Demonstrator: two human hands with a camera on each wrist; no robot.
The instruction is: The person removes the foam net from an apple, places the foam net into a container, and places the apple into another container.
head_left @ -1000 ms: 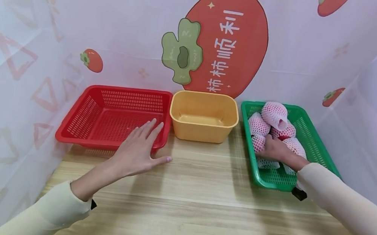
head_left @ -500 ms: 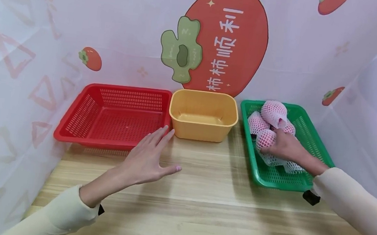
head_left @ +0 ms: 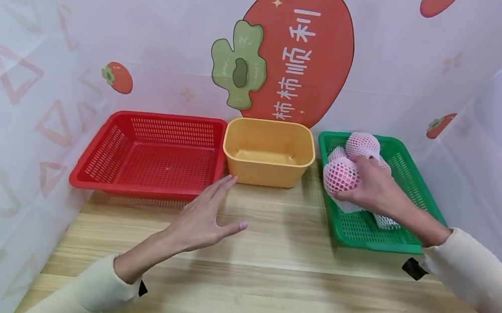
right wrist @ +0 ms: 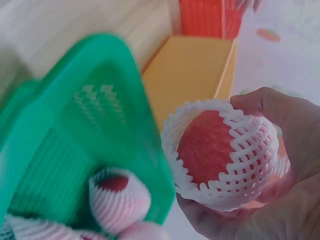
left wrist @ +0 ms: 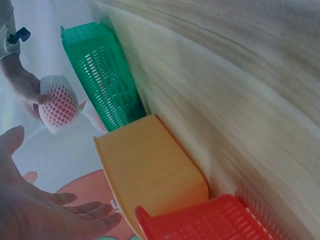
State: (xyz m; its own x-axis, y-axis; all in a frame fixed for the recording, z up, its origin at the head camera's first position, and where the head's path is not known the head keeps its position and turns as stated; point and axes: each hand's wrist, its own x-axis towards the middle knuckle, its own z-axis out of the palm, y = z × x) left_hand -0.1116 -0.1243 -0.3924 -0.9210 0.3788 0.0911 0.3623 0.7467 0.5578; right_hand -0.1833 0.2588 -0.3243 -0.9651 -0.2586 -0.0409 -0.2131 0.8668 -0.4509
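Note:
My right hand (head_left: 372, 186) grips a round red fruit in a white foam net (head_left: 341, 176), raised over the left side of the green basket (head_left: 360, 245). In the right wrist view the net's open end bares the red skin of this fruit (right wrist: 205, 147), and thumb and fingers curl round it. More netted fruits (head_left: 363, 145) lie in the basket below and behind, partly hidden by my hand. My left hand (head_left: 201, 220) holds nothing, fingers extended and thumb spread, above the table in front of the red basket (head_left: 94, 185) and the yellow bin (head_left: 267, 173).
The red basket, yellow bin and green basket stand side by side along a printed cloth backdrop (head_left: 171, 43). Cloth walls close off both sides. Bare wood-grain tabletop (head_left: 275, 280) stretches in front of the containers.
My right hand has lifted one netted fruit up from among the others in the green basket. My left hand has drifted slightly to the right and nearer, away from the red basket.

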